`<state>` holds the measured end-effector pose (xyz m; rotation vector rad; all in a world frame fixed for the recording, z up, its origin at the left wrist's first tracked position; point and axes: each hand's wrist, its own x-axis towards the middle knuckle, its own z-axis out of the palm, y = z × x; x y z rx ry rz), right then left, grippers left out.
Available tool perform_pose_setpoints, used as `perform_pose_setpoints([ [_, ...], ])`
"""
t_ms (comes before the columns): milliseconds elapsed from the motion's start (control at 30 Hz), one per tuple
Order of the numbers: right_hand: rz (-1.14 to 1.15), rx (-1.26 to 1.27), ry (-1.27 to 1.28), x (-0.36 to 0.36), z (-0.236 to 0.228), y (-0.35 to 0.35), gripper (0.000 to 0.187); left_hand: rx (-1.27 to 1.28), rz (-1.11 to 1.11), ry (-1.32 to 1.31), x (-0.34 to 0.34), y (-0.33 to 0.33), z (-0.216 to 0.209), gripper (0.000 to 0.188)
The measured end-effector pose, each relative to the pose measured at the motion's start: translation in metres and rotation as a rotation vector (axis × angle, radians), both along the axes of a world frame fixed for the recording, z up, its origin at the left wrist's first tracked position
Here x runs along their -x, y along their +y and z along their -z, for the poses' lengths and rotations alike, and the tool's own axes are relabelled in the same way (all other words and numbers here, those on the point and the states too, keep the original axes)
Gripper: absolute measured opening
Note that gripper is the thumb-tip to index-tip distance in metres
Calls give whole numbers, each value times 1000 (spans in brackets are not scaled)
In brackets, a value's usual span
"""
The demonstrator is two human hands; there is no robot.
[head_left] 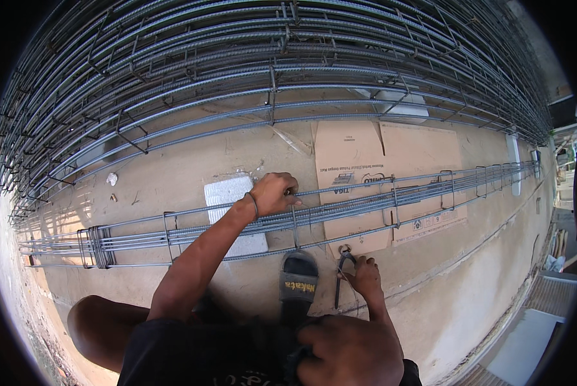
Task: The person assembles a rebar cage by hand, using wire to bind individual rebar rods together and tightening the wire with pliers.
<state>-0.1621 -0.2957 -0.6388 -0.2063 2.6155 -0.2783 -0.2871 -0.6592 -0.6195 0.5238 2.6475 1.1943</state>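
A long, narrow rebar cage (359, 201) of ribbed steel bars runs across in front of me. Square wire stirrups (295, 228) ring its bars at intervals. My left hand (274, 193) is closed on the cage's far bar, right beside one of these stirrups; the fingertips are partly hidden. Nearer to me, my right hand (366, 276) grips a pair of pincers (345, 251) by a handle, low over the floor. Their jaws point away from me, just short of the cage's near bar. A bunch of stirrups (99, 248) is gathered near the cage's left end.
A white foam block (250, 244) lies under the cage, left of a flattened cardboard box (349, 151). Stacked rebar cages (224, 61) fill the far side. A black sandal (298, 283) stands close to the cage's near edge. Another pale block (404, 106) sits beneath the stack.
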Motion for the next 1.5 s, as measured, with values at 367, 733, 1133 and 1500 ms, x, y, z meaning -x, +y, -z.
perform_pose_setpoints([
  [367,52,0,200,-36,34,1,42,435,428,480,14,14,-3,13],
  [733,424,546,-142,-2,-34,-9,15,-12,-550,-134,3,30,-5,12],
  [1133,734,1036,-725,54,-133,-35,42,-941,-1144,-259,-50,56,21,21],
  [1500,274,576,-1221,171,-172,-110,40,-265,-870,307,-108,81,12,28],
])
